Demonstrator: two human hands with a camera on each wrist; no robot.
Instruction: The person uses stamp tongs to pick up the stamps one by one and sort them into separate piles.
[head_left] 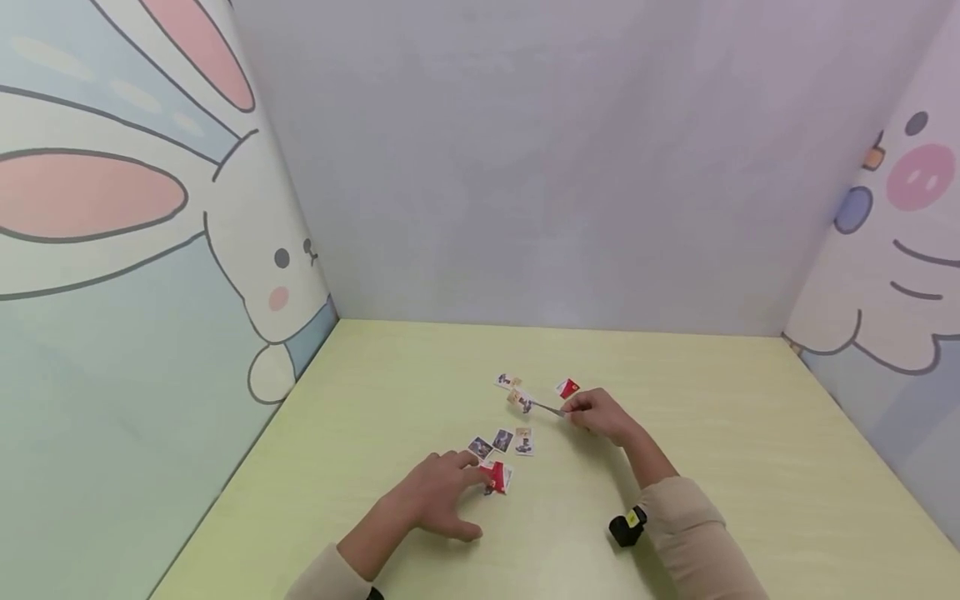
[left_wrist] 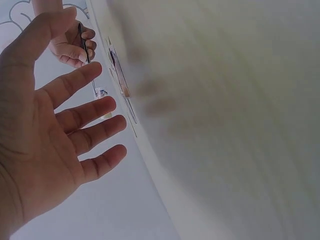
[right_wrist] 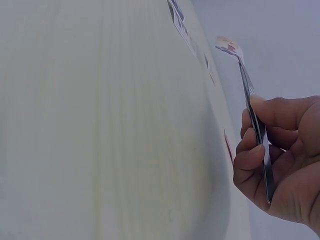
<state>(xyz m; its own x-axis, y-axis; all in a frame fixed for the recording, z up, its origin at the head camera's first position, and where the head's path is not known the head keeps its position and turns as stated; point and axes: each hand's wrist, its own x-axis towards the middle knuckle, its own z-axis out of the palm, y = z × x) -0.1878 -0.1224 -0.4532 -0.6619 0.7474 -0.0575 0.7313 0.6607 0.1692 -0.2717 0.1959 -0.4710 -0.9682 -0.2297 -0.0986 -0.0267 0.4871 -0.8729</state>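
Note:
My right hand (head_left: 600,417) grips a pair of slim metal tweezers (right_wrist: 257,125) between thumb and fingers. At the tweezers' tip a small printed paper piece (right_wrist: 230,46) is held up, bent at its edge in the right wrist view. My left hand (head_left: 441,493) is spread over the table, fingers apart and holding nothing. Its fingertips are nearest to a red-and-white paper piece (head_left: 497,477), partly covered by them; contact cannot be told. Just beyond lie two dark picture pieces (head_left: 480,448) and a light printed piece (head_left: 524,442).
Farther back on the pale yellow table (head_left: 405,358) lie another printed piece (head_left: 506,381) and a red-and-white piece (head_left: 567,388). A grey wall (head_left: 555,167) stands behind; cartoon-printed panels (head_left: 112,375) rise at both sides. A black device (head_left: 627,527) is at the right wrist.

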